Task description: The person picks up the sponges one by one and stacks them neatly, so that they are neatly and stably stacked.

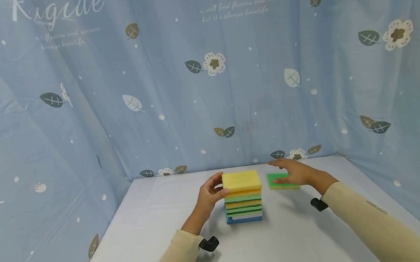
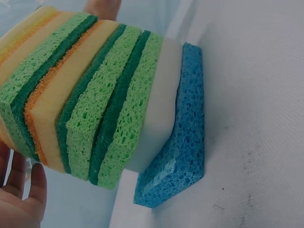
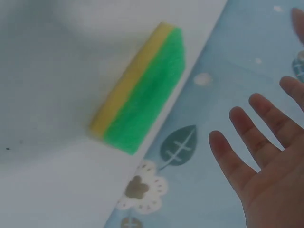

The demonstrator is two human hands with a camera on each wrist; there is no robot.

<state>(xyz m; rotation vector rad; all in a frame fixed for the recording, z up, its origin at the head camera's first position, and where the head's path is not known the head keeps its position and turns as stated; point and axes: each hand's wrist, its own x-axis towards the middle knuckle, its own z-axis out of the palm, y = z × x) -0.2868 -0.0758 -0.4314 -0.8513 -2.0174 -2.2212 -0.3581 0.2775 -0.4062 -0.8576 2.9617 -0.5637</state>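
Observation:
A stack of sponges (image 1: pixel 243 201) stands on the white table, with a yellow one (image 1: pixel 241 180) on top. In the left wrist view, green-and-dark-green sponges (image 2: pixel 128 99), cream-and-orange ones, a white block (image 2: pixel 159 104) and a blue sponge (image 2: pixel 178 142) at the base make up its layers. My left hand (image 1: pixel 210 192) rests at the upper left side of the stack, thumb by the front corner and relaxed fingers by the back. My right hand (image 1: pixel 294 172) hovers over a separate green-and-yellow sponge (image 3: pixel 142 95), fingers spread, holding nothing. In the right wrist view this sponge lies apart from the fingers.
A blue curtain (image 1: pixel 179 108) printed with leaves and flowers hangs behind and on both sides of the table (image 1: pixel 164 215). Black camera mounts (image 1: pixel 209 244) are worn at both wrists. The loose sponge lies near the table's back edge, right of the stack.

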